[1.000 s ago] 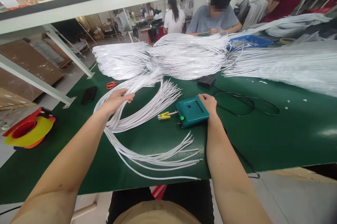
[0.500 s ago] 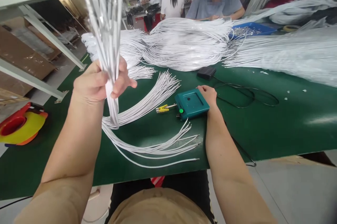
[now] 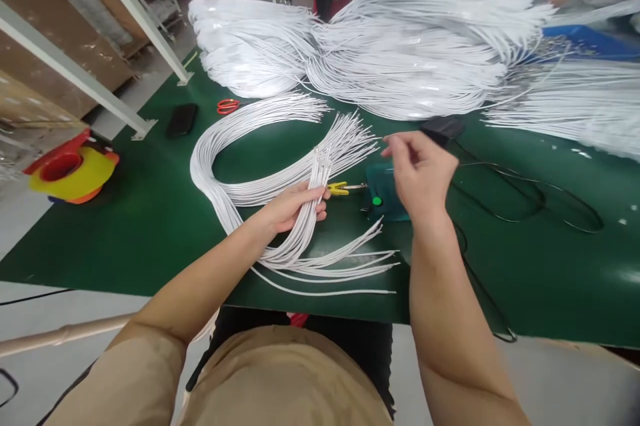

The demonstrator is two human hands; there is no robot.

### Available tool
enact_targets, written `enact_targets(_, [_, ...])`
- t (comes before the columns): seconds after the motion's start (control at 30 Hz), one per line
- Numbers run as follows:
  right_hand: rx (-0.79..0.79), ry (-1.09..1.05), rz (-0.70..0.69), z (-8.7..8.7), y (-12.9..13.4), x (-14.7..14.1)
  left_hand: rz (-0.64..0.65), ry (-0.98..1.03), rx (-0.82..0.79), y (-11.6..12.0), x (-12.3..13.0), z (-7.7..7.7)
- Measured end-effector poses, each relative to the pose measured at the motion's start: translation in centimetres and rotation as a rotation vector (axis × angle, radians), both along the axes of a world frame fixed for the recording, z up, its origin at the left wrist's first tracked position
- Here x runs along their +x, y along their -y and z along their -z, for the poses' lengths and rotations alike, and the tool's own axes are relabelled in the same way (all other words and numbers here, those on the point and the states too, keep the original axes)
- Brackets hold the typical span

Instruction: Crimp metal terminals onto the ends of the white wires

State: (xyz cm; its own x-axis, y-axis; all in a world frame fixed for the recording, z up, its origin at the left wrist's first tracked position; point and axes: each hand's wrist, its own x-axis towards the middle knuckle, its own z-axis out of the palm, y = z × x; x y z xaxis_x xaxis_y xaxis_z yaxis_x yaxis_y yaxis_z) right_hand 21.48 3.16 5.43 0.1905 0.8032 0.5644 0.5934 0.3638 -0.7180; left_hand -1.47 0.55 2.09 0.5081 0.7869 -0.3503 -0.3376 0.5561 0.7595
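My left hand (image 3: pixel 300 207) is closed round a bunch of thin white cables (image 3: pixel 306 229), their ends pointing up past the thumb. The rest of the same looped cable bundle (image 3: pixel 205 153) lies on the table, with a few loose strands (image 3: pixel 345 259) fanned out nearer to me. My right hand (image 3: pixel 423 169) hovers over the teal box (image 3: pixel 383 189) with a green button and hides its right part. Thumb and fingers are pinched together by the tips of the fanned cables; what they hold, if anything, cannot be made out. A yellow clip (image 3: pixel 339 189) on a metal rod sticks out from the box toward my left hand.
Large white cable bundles (image 3: pixel 400 53) lie across the back, beside a blue tray (image 3: pixel 595 43). Red-handled scissors (image 3: pixel 228 106), a black phone-like object (image 3: pixel 182 121) and tape rolls (image 3: pixel 75 169) are at left. A black block (image 3: pixel 443 127) with a looping cord (image 3: pixel 530 196) sits at right. People work beyond.
My left hand has lowered the raised bunch from upright to beside the yellow clip. My right hand has left the teal box's side and risen above it, fingers pinched. The view has shifted.
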Motion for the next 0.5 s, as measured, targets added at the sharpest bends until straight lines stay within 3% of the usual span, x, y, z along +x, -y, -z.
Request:
enact_targets(0.1, [-0.278, 0.018, -0.196, -0.8, 1.3, -3.7, -0.036, -0.1, 0.096, 0.0, -0.4, -0.6])
enact_targets(0.23, [-0.666, -0.163, -0.419, 0.0, 1.6, -6.1, -0.062, -0.23, 0.224, 0.3, -0.3, -0.6])
enact_targets(0.37, [-0.688, -0.544, -0.565, 1.6, 1.1, -6.6, -0.038, -0.282, 0.245, 0.3, -0.1, -0.7])
enact_targets(0.5, [-0.659, -0.661, -0.589, 2.5, 1.0, -7.1, -0.206, -0.217, 0.15, -0.6, -0.5, -0.6])
